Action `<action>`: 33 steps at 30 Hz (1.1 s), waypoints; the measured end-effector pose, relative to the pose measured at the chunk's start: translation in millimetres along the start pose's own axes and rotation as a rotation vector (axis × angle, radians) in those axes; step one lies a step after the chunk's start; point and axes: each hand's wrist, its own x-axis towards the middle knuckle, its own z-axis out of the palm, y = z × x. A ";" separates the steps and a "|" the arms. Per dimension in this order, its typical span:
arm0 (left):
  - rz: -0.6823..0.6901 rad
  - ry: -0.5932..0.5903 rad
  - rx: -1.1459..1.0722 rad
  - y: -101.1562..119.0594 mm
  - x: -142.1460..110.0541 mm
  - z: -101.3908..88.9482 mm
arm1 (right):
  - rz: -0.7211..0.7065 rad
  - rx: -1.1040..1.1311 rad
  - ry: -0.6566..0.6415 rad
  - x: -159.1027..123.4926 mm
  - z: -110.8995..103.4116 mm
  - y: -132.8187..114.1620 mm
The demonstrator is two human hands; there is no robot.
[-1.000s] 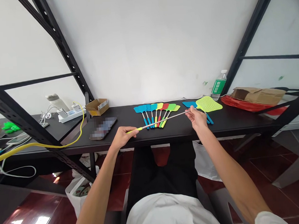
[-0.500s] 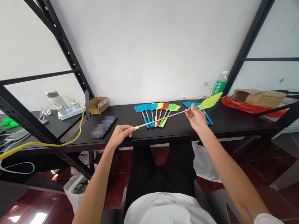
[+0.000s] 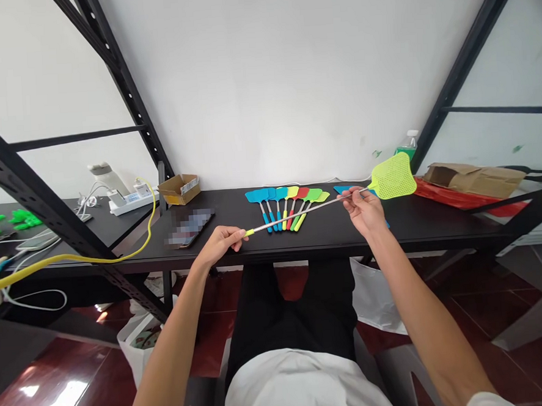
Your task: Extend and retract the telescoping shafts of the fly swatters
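Note:
A yellow-green telescopic fly swatter (image 3: 392, 177) is stretched out between my two hands above the black table. My left hand (image 3: 224, 242) is closed on its short yellow grip. Near the head, the fingers of my right hand (image 3: 362, 208) pinch the metal rod. The perforated head shows its flat face, tilted up to the right. Behind the rod, several shorter fly swatters (image 3: 292, 195) lie fanned on the table, with blue, yellow, red and green heads. Blue fly swatters (image 3: 342, 189) lie partly hidden behind my right hand.
A phone (image 3: 190, 228) and a small open cardboard box (image 3: 179, 189) are on the left of the table (image 3: 235, 217). To the right stand a bottle (image 3: 407, 144) and a brown paper package on red plastic (image 3: 472, 181). A yellow cable (image 3: 138, 251) crosses the left rack post.
The swatter's head has turned about its rod, from nearly edge-on to showing its broad face. My right hand has rolled and shifted slightly right; my left hand keeps its hold.

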 end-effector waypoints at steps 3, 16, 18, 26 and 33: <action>0.015 0.040 0.035 0.9 0.2 1.9 | 0.002 -0.009 0.053 2.0 -1.3 6.8; 0.098 0.101 0.164 5.5 -0.3 9.6 | 0.062 -0.067 0.295 8.3 -9.9 11.5; 0.111 0.103 0.169 5.2 -0.2 10.0 | 0.083 -0.074 0.322 8.6 -10.8 11.1; 0.052 0.142 0.095 2.3 -0.2 5.1 | 0.116 -0.107 0.204 1.8 -4.2 6.6; 0.027 0.143 -0.012 -4.4 0.4 1.7 | 0.040 -0.074 -0.072 -2.5 -3.8 -8.5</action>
